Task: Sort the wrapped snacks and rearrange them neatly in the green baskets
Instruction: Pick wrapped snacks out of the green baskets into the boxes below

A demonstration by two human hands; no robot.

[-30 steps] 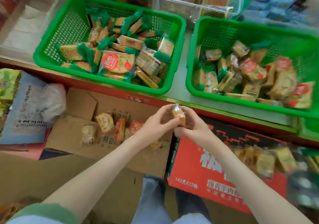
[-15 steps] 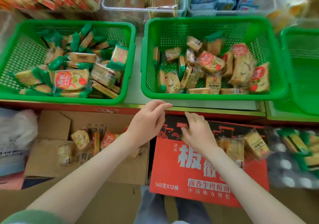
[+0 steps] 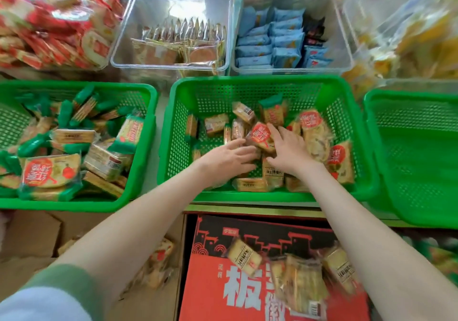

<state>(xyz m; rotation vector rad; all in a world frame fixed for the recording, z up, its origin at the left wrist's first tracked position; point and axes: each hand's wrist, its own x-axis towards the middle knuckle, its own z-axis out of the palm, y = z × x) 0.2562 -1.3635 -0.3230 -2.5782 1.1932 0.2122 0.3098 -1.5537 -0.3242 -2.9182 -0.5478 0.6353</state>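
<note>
Your left grip (image 3: 230, 158) is released: fingers straight, laid flat on loose packets. Your right grip (image 3: 288, 151) is likewise unclenched, fingers spread, tips touching a clear-wrapped cracker packet with a round red label (image 3: 260, 135); whether the thumb hooks under it cannot be told. Both rest inside the green perforated plastic basket (image 3: 247, 84) at frame centre, where wrapped snacks lie jumbled, red-labelled and plain tan kinds mixed. A second green basket (image 3: 74, 89) at frame left holds mostly green-ended packets. More tan packets (image 3: 300, 286) lie on the red printed carton (image 3: 210, 291) at lower centre. Likely hazards: flat fingers sweeping slick film could skid packets over the rim or bury one kind under another; firm pressing could crack the biscuits.
</note>
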